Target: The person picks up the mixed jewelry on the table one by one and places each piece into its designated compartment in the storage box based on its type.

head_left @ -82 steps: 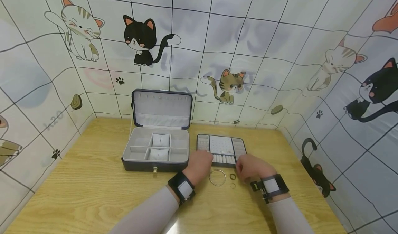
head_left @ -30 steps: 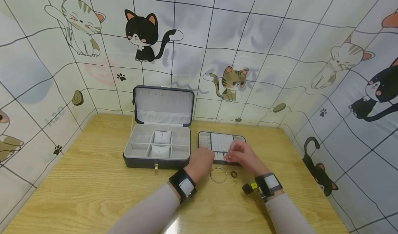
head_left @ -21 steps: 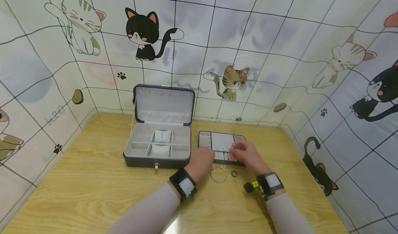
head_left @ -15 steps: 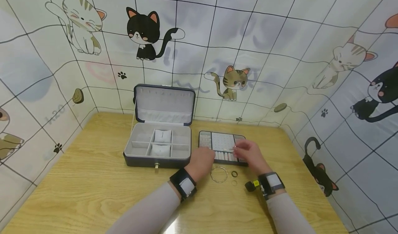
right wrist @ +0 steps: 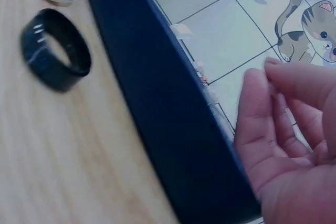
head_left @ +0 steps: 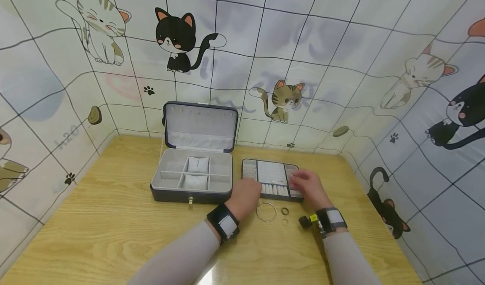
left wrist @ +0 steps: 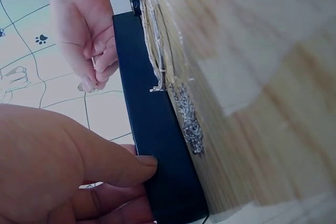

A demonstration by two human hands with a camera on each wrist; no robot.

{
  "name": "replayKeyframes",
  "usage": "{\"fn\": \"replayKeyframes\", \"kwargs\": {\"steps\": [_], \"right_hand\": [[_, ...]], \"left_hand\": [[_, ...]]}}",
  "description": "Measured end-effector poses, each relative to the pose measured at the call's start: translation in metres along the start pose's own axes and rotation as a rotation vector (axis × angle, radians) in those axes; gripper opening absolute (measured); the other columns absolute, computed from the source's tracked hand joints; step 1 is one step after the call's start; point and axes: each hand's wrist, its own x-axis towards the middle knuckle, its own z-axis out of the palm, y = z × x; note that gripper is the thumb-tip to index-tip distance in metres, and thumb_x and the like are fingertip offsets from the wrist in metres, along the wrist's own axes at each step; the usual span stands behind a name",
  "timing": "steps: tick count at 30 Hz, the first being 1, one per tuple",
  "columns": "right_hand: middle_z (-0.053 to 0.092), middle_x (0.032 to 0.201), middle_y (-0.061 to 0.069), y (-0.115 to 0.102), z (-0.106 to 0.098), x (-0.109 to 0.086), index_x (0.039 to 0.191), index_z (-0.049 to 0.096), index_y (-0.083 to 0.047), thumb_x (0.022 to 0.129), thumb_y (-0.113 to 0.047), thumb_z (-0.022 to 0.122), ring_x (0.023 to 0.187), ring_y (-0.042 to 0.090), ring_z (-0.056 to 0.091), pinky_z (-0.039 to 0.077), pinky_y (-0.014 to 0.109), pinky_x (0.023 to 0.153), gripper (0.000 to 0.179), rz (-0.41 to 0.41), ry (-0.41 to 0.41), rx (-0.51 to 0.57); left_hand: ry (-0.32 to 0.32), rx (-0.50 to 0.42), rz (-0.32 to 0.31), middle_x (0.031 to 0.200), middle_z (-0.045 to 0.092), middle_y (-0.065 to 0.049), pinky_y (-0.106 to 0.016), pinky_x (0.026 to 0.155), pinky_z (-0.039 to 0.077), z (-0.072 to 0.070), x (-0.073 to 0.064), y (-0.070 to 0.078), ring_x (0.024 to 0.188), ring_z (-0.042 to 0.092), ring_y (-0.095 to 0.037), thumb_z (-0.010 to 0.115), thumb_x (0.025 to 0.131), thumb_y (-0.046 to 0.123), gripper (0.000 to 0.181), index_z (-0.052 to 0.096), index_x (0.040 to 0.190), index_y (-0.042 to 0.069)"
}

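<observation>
The left hand [head_left: 244, 198] grips the front left corner of a flat, rectangular, dark navy tray [head_left: 282, 198] with a pale grey lining, which lies on the light wood-grain desk [head_left: 113, 234] to the right of the jewelry box. Its forearm slants up from the bottom edge toward the right, back of the hand upward; in the left wrist view the thumb presses flat along the tray's dark outer wall and the fingers bend behind it.

The right hand [head_left: 307, 187] hovers by the tray's right-hand section, its forearm leaning up and to the left, the wrist raised and the palm turned inward. The thumb and fingertips are drawn near each other with the other fingers curled; whether anything is pinched between them I cannot tell.

Just in front of the tray lie a thin, shiny metal bangle [head_left: 266, 222], a wide, glossy black ring [right wrist: 39, 61] and a small, fine, pale metal ring [head_left: 285, 225]. A glittery, silver beaded piece [left wrist: 188, 121] rests on the desk beside the tray's front wall, near the bangle.

The rectangular, dark navy jewelry box [head_left: 170, 195] has its lid [head_left: 201, 127] raised, with 2 white cushions [head_left: 198, 165] in its middle compartments and a small gold-coloured latch [head_left: 190, 200] at the front.
</observation>
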Motion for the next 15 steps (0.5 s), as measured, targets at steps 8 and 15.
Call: {"fn": "replayKeyframes", "kwargs": {"steps": [8, 15], "right_hand": [[0.069, 0.119, 0.010, -0.009, 0.002, 0.008, 0.132, 0.063, 0.003, 0.101, -0.013, 0.071, 0.095, 0.013, 0.071, 0.061, 0.023, 0.084, 0.036, 0.096, -0.033, -0.115], [0.070, 0.113, 0.010, -0.014, 0.008, 0.011, 0.132, 0.063, 0.005, 0.101, -0.009, 0.070, 0.092, 0.013, 0.070, 0.061, 0.022, 0.081, 0.035, 0.132, -0.006, -0.113]], "left_hand": [[-0.030, 0.001, -0.012, 0.076, 0.070, 0.000, -0.029, 0.048, 0.047, -0.001, 0.000, 0.000, 0.065, 0.061, -0.014, 0.079, 0.092, 0.016, 0.005, 0.079, 0.087, 0.018], [-0.027, 0.003, -0.006, 0.078, 0.071, -0.001, -0.030, 0.051, 0.049, 0.001, 0.001, 0.001, 0.068, 0.062, -0.015, 0.079, 0.091, 0.016, 0.004, 0.079, 0.088, 0.018]]}}
